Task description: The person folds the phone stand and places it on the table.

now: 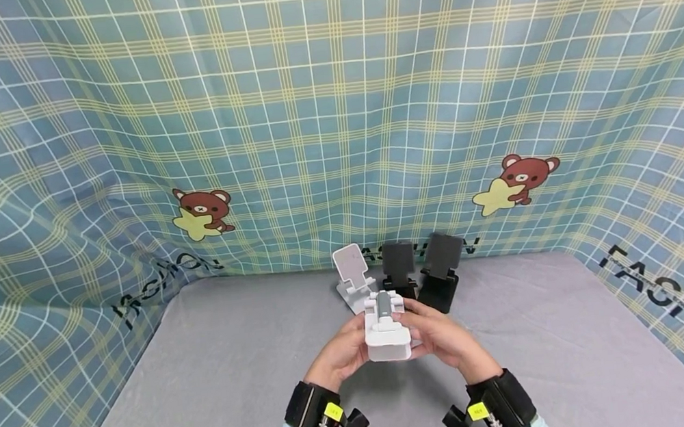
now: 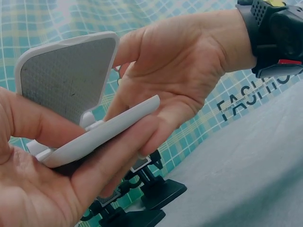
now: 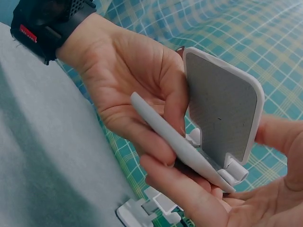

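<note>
A white folding stand [image 1: 389, 348] is held up between the person's two hands, above the grey table [image 1: 227, 369], with the left hand [image 1: 344, 352] on its left side and the right hand [image 1: 445, 335] on its right. The left hand pinches the stand's base, its thumb laid on the inner face and its fingers running underneath. The right hand grips from the other side, fingers under the base and one digit behind the raised plate [image 3: 227, 85], which carries a grey pad on its inner face; both hands touch the stand at once, and their fingers come close together beneath it. The plate stands open at an angle to the base, joined by a white hinge [image 3: 235, 171]. Farther off, beyond the hands, three more stands are set in a row on the table: a second white stand [image 1: 351, 267] to the left, a black stand [image 1: 398, 260] in the middle and another black stand [image 1: 443, 256] to the right, all with plates raised, in front of the plaid cloth [image 1: 331, 104] at the far side
</note>
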`<state>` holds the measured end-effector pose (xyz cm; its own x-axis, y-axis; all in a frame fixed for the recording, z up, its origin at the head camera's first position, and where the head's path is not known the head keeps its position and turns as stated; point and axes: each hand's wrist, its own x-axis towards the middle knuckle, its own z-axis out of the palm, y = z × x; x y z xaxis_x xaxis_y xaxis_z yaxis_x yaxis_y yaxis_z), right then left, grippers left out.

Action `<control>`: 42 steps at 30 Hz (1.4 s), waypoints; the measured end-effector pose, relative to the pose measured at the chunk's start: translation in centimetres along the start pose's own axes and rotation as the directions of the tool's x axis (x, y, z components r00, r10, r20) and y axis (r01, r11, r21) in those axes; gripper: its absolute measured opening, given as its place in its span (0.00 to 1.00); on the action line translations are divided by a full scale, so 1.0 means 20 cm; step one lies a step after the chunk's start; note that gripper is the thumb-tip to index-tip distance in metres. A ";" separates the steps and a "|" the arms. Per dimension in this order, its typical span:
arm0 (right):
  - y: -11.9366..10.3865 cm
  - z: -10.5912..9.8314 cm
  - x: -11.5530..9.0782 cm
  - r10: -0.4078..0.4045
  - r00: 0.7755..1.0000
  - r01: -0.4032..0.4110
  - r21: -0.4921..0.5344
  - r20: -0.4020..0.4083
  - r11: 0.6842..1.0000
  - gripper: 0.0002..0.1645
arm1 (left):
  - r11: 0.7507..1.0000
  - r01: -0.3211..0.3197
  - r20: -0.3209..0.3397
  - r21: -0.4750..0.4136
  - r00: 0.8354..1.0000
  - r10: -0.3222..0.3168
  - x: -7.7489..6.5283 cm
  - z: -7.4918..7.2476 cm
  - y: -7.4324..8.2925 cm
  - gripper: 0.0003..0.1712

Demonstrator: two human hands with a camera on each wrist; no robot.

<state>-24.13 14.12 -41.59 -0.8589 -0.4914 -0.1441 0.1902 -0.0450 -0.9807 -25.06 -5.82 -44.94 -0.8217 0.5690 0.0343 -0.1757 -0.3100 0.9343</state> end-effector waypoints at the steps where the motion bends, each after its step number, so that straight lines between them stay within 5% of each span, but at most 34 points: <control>1: 0.00 0.00 0.00 -0.007 1.000 0.007 -0.001 0.006 1.000 0.45 | 1.000 0.004 -0.004 0.012 1.000 -0.004 0.00 0.00 0.00 0.33; 14: 0.01 -0.02 0.00 -0.001 1.000 0.000 0.045 0.023 0.999 0.40 | 0.975 0.090 -0.040 0.203 0.996 -0.084 -0.02 0.00 0.05 0.30; 25: 0.00 -0.03 -0.01 -0.008 1.000 0.008 0.043 0.009 0.999 0.40 | 0.992 0.094 -0.002 0.089 0.996 -0.095 -0.04 -0.04 0.11 0.27; 42: 0.02 -0.05 0.01 -0.054 0.999 0.054 -0.001 -0.005 0.999 0.39 | 0.979 0.062 -0.029 0.192 0.998 -0.058 -0.03 -0.02 0.09 0.27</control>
<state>-24.72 14.98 -42.10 -0.8702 -0.4842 -0.0917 0.1434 -0.0707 -0.9871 -25.21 -7.02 -43.48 -0.8254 0.5638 -0.0297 -0.1187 -0.1219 0.9854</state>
